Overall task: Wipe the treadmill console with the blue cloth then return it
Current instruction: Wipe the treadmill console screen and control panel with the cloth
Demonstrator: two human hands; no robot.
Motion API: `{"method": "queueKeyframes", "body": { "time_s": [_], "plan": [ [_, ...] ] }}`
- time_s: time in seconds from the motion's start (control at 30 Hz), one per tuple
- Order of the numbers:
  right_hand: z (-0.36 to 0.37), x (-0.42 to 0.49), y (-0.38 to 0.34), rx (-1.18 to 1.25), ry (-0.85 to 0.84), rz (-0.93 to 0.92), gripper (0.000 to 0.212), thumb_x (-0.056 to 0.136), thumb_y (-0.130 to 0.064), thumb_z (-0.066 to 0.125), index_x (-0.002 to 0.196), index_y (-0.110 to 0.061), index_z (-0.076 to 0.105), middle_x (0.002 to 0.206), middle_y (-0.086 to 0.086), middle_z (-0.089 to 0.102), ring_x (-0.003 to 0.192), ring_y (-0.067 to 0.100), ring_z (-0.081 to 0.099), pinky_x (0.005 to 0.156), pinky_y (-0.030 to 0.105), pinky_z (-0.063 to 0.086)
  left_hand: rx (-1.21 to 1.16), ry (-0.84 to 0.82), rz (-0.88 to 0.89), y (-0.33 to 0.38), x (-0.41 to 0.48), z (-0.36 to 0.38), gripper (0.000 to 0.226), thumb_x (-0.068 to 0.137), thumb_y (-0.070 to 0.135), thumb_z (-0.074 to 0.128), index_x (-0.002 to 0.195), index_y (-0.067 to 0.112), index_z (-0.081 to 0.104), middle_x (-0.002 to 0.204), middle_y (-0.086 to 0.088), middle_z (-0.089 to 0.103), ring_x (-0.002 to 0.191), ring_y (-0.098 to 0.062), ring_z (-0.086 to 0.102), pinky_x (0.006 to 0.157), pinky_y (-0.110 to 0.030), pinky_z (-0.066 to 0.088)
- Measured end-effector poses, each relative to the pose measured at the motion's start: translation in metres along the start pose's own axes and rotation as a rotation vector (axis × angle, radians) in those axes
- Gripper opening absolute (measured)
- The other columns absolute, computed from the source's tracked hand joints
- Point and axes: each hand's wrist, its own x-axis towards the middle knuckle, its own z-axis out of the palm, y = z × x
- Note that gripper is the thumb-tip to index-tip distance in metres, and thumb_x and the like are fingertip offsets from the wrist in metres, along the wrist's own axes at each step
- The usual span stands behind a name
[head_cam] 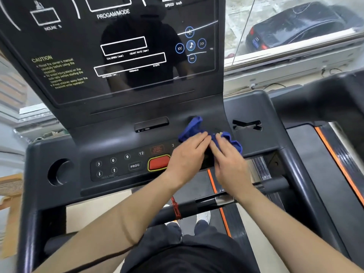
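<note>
A crumpled blue cloth (194, 127) lies on the dark treadmill console (122, 123), right of centre, just below the glossy display panel (118, 56). My left hand (187, 154) rests on the cloth's left part with its fingers closed on the fabric. My right hand (228, 156) grips the cloth's right part, with a blue fold showing past its fingers. Both hands meet over the cloth, above the right end of the button strip. The middle of the cloth is hidden under my fingers.
A red stop button (159, 163) with a yellow rim sits just left of my left hand. Numbered keys (113, 160) and a round cup holder (59, 172) lie further left. A slotted holder (247, 125) is to the right. Handlebar (216, 201) crosses below. A window shows a parked car (301, 28).
</note>
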Motion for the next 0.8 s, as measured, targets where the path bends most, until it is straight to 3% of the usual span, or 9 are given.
{"method": "queueKeyframes", "body": {
  "time_s": [0.17, 0.27, 0.43, 0.5, 0.57, 0.7, 0.8],
  "plan": [
    [0.01, -0.026, -0.02, -0.021, -0.023, -0.179, 0.046, 0.096, -0.018, 0.047, 0.141, -0.01, 0.056, 0.15, 0.012, 0.049, 0.138, 0.028, 0.048, 0.113, 0.04, 0.04, -0.02, 0.031, -0.02, -0.024, -0.042, -0.023, 0.028, 0.093, 0.03, 0.064, 0.116, 0.018, 0.075, 0.123, 0.005, 0.072, 0.109, -0.014, 0.069, 0.085, -0.031, 0.059],
    [0.013, 0.01, 0.005, -0.126, -0.03, -0.241, 0.05, 0.091, -0.012, 0.054, 0.141, -0.011, 0.055, 0.148, 0.013, 0.052, 0.134, 0.028, 0.052, 0.113, 0.043, 0.038, 0.02, 0.022, -0.022, -0.03, -0.017, -0.008, 0.03, 0.095, 0.026, 0.059, 0.12, 0.016, 0.074, 0.128, 0.0, 0.07, 0.115, -0.016, 0.068, 0.086, -0.032, 0.06],
    [-0.001, 0.045, 0.037, -0.118, -0.038, 0.008, 0.051, 0.086, -0.002, 0.065, 0.136, -0.007, 0.058, 0.143, 0.016, 0.056, 0.126, 0.032, 0.059, 0.099, 0.043, 0.052, -0.002, -0.078, -0.023, -0.004, 0.052, 0.025, 0.044, 0.086, 0.008, 0.067, 0.13, 0.006, 0.066, 0.138, -0.01, 0.063, 0.128, -0.024, 0.06, 0.101, -0.033, 0.05],
    [-0.005, 0.032, 0.033, -0.074, -0.02, 0.119, 0.047, 0.092, -0.009, 0.059, 0.138, -0.01, 0.058, 0.146, 0.013, 0.054, 0.128, 0.031, 0.058, 0.091, 0.043, 0.057, -0.025, -0.095, -0.019, 0.01, 0.053, 0.02, 0.042, 0.086, 0.014, 0.063, 0.127, 0.009, 0.068, 0.135, -0.006, 0.066, 0.124, -0.021, 0.063, 0.092, -0.034, 0.055],
    [-0.001, 0.009, 0.017, -0.043, 0.009, 0.138, 0.045, 0.096, -0.02, 0.048, 0.139, -0.01, 0.058, 0.147, 0.013, 0.053, 0.132, 0.03, 0.055, 0.094, 0.042, 0.054, -0.045, -0.08, 0.002, 0.011, 0.034, 0.009, 0.042, 0.087, 0.023, 0.051, 0.121, 0.015, 0.073, 0.129, 0.0, 0.07, 0.117, -0.015, 0.067, 0.081, -0.032, 0.059],
    [0.021, 0.0, -0.025, 0.043, -0.014, 0.003, 0.048, 0.096, -0.024, 0.041, 0.139, -0.009, 0.058, 0.146, 0.015, 0.053, 0.134, 0.032, 0.052, 0.104, 0.043, 0.048, -0.054, -0.009, -0.029, -0.03, -0.016, -0.021, 0.04, 0.09, 0.03, 0.05, 0.121, 0.021, 0.074, 0.129, 0.006, 0.07, 0.117, -0.008, 0.066, 0.087, -0.025, 0.055],
    [0.037, 0.044, -0.066, 0.05, -0.055, -0.136, 0.043, 0.093, -0.017, 0.051, 0.134, -0.009, 0.062, 0.139, 0.016, 0.06, 0.127, 0.033, 0.059, 0.103, 0.043, 0.049, 0.011, 0.058, -0.202, -0.073, -0.038, -0.041, 0.036, 0.091, 0.028, 0.053, 0.118, 0.021, 0.075, 0.126, 0.006, 0.071, 0.116, -0.01, 0.067, 0.092, -0.03, 0.057]
  ]
}}
